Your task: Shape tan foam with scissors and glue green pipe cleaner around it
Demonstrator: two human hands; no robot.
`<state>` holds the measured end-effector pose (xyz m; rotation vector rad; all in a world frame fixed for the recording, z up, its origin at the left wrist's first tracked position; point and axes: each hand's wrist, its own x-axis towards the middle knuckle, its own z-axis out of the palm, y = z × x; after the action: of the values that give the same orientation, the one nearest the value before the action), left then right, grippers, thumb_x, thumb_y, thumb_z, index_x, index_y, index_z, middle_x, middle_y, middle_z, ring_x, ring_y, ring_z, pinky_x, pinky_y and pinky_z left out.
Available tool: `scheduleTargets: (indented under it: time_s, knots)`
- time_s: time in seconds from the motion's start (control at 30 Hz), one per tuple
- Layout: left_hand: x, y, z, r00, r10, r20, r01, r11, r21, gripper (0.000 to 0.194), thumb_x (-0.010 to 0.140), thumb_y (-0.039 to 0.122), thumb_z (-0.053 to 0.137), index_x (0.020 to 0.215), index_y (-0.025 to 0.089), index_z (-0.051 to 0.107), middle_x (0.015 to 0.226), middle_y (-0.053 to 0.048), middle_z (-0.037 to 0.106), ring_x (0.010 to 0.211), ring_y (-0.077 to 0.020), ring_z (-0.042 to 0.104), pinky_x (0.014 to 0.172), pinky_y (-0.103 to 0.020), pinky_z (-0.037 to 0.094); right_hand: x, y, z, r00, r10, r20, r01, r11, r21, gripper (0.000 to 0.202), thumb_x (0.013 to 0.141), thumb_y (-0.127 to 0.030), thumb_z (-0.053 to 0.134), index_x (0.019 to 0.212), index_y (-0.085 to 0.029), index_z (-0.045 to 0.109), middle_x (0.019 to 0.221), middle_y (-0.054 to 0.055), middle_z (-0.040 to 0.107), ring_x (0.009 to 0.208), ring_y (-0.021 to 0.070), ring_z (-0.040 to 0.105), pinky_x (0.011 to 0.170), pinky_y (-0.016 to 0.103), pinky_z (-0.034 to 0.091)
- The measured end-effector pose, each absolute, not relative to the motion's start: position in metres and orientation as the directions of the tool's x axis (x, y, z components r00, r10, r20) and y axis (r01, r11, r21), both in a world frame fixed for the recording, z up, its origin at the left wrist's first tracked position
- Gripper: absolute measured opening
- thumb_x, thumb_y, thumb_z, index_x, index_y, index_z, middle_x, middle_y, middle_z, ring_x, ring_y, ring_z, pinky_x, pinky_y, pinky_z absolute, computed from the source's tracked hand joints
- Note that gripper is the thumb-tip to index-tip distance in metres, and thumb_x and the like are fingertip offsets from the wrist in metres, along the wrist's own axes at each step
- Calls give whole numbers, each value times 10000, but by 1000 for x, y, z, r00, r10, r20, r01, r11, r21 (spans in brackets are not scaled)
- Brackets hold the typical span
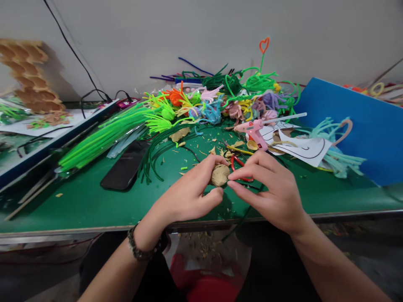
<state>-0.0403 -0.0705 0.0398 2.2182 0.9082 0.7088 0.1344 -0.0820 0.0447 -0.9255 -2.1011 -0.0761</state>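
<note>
My left hand (197,193) is closed around a small tan ball (220,175) with a rough, wrinkled surface, holding it just above the green tabletop. My right hand (267,188) meets the ball's right edge with thumb and forefinger pinched together. What lies between those fingertips, if anything, is too small to tell. Behind the hands are red-handled pliers (242,167), partly hidden by my right fingers. A pink glue gun (255,132) with a clear glue stick in its back lies beyond them. Tan scraps (222,160) are scattered close by.
Bundles of coloured pipe cleaners (201,102) are heaped along the wall, with a long bright green bundle (103,136) at left. A black phone (124,165) lies flat near it. Cut white paper (302,147) and a blue board (349,130) are at right.
</note>
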Motion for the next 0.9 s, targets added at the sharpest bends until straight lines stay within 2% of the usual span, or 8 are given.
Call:
scheduleTargets:
  time_s: [0.27,0.43,0.63,0.9]
  knots:
    - [-39,-69,38,620,751,227,417,-561,715,337,748,146,375,1083,180,358,1021,-61,533,876,-185,504,770,-310,411,134,-81,43,-387,604,697,630,725,-278,34,766,-202,583,733,-207,590,647,-17,460,612,108,477,546,253,389]
    - [-38,-67,37,623,747,231,404,-561,723,331,721,126,367,1047,183,371,1002,-43,532,856,-173,497,756,-294,406,136,-78,43,-355,651,670,603,708,-368,47,761,-150,571,754,-196,572,689,-13,492,643,103,488,564,242,390]
    - [-38,-64,35,616,760,208,412,-535,738,312,709,122,372,1015,184,376,942,-29,516,802,-159,483,716,-284,401,140,-72,40,-341,716,610,566,674,-474,36,753,-162,588,758,-193,571,700,-13,496,645,98,480,547,228,376]
    - [-37,-62,25,614,767,186,378,-492,784,345,707,159,400,1046,183,342,970,-53,497,872,-191,499,756,-326,424,143,-68,34,-345,745,571,560,651,-512,34,754,-189,600,770,-194,570,705,-14,502,643,100,476,565,233,369]
